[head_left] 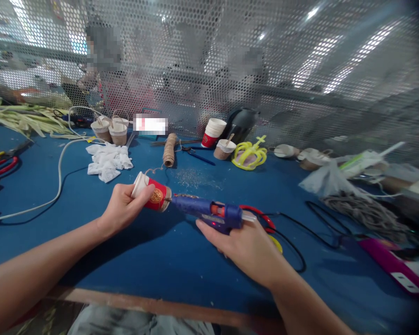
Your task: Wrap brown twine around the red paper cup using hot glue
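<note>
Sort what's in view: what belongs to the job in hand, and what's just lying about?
In the job:
Cup, held in the left hand
Glue gun, held in the right hand, pointed at the cup
Twine, probably, with a strand trailing toward the cup

Lying about, by the look of it:
Scissors
Pliers
White cloth
Yellow crown

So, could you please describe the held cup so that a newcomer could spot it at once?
On the blue tabletop, find the blue glue gun in the right hand. The cup is at its nozzle, tilted in the left hand. Unlike the upright red-and-white cup stack behind, it has a brown band near one end.
</note>
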`<action>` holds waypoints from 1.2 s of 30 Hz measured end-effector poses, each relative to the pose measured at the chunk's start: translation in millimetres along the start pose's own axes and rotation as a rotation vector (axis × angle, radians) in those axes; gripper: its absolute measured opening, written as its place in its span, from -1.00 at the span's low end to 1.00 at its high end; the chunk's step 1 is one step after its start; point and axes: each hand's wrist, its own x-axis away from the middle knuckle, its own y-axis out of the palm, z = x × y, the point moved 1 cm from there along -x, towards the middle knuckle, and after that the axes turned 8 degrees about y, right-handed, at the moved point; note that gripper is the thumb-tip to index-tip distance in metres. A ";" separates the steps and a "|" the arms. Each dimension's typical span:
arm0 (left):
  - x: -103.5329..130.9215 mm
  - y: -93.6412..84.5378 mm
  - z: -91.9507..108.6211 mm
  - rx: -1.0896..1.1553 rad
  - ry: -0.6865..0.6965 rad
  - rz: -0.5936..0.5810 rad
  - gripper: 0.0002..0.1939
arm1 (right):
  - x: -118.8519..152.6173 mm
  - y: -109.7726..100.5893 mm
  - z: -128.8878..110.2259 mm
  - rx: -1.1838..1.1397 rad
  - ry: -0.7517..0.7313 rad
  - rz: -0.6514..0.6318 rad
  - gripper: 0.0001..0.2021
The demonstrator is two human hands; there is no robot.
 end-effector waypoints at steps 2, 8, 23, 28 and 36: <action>0.9 -1.0 0.8 -0.026 0.040 -0.004 -0.55 | 0.8 0.9 4.2 0.008 0.016 -0.003 -0.87; 2.9 -2.6 5.9 -0.084 0.142 0.004 -0.58 | 3.5 0.6 11.0 0.057 0.009 0.017 -0.77; 5.7 -4.1 9.5 -0.121 0.478 -0.002 -0.61 | 3.2 -2.7 13.8 0.129 0.070 0.047 -0.65; 5.8 -4.7 11.7 -0.127 0.549 -0.012 -0.60 | 2.2 -3.3 11.8 0.133 0.012 0.053 -0.67; 4.8 -4.1 10.7 -0.135 0.570 0.012 -0.59 | 3.2 -3.3 9.8 0.079 0.033 0.049 -0.70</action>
